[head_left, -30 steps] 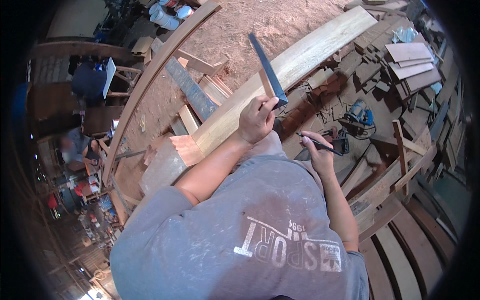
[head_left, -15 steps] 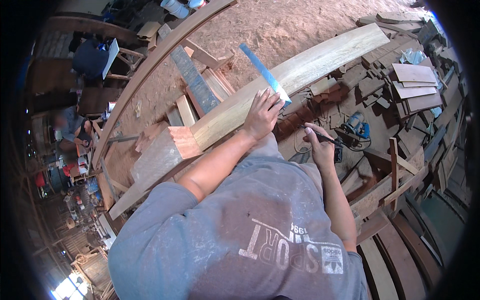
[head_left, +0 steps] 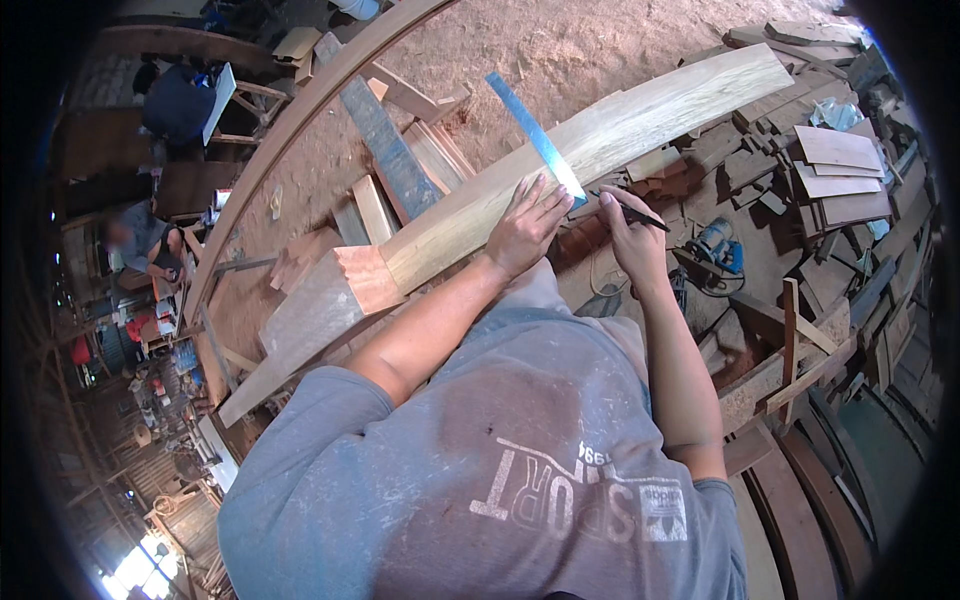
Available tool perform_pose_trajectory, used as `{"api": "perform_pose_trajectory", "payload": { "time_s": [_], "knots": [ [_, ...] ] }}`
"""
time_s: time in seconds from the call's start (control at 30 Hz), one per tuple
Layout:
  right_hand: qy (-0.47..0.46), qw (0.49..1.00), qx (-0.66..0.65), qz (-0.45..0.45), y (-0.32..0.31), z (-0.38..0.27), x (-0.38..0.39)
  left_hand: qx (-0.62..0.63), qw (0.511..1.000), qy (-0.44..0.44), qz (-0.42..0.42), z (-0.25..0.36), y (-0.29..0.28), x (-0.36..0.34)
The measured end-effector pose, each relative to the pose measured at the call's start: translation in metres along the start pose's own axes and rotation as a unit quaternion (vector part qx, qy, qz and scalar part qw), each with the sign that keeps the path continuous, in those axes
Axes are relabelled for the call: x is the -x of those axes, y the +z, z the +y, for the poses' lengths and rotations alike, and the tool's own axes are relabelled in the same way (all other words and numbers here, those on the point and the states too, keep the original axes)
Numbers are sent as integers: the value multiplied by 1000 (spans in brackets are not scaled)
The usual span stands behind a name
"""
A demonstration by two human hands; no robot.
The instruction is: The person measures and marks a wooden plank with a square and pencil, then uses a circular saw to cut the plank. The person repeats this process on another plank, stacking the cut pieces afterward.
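A long pale wooden board [head_left: 660, 115] slants across in front of me. Over its width lies a metal square [head_left: 535, 138], its blade shining blue. My left hand [head_left: 522, 230] rests on the board's near edge, fingers stretched out flat and touching the near end of the square. Its thumb is hidden. My right hand [head_left: 636, 240] is closed round a slim black pen [head_left: 645, 217], with the tip close to the square's near end. Whether the tip touches the wood I cannot tell.
A blue power tool [head_left: 718, 248] with a cord lies on the ground to the right, among scattered offcuts [head_left: 840, 150]. Planks [head_left: 800, 500] are stacked at the lower right. A curved timber [head_left: 270, 165] arcs along the left. Beyond it sits another person [head_left: 145, 245].
My right hand has moved up and left, bringing the pen close to the square. The left hand stays at the square's near end. My view has shifted slightly.
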State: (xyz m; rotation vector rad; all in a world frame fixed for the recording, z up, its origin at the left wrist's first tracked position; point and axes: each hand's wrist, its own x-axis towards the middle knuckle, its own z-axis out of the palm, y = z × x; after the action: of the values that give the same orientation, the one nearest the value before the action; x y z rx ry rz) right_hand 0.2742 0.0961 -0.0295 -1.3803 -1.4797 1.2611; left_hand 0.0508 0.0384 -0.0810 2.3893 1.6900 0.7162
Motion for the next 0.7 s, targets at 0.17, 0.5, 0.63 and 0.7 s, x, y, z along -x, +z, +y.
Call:
{"api": "perform_pose_trajectory", "payload": {
  "time_s": [0.17,0.5,0.63,0.7],
  "knots": [
    [-34,999,7,-10,11,-4,-15,14,1000,-5,-5,0,-1,0],
    [-151,958,231,-84,-9,-20,-15,30,1000,3,8,1,-3,-1],
    [-121,988,94,-21,-37,-20,16,123,989,-19,84,10,-25,-7],
    [-67,993,99,21,-50,-16,36,150,973,-53,165,18,-44,-16]
  ]
}}
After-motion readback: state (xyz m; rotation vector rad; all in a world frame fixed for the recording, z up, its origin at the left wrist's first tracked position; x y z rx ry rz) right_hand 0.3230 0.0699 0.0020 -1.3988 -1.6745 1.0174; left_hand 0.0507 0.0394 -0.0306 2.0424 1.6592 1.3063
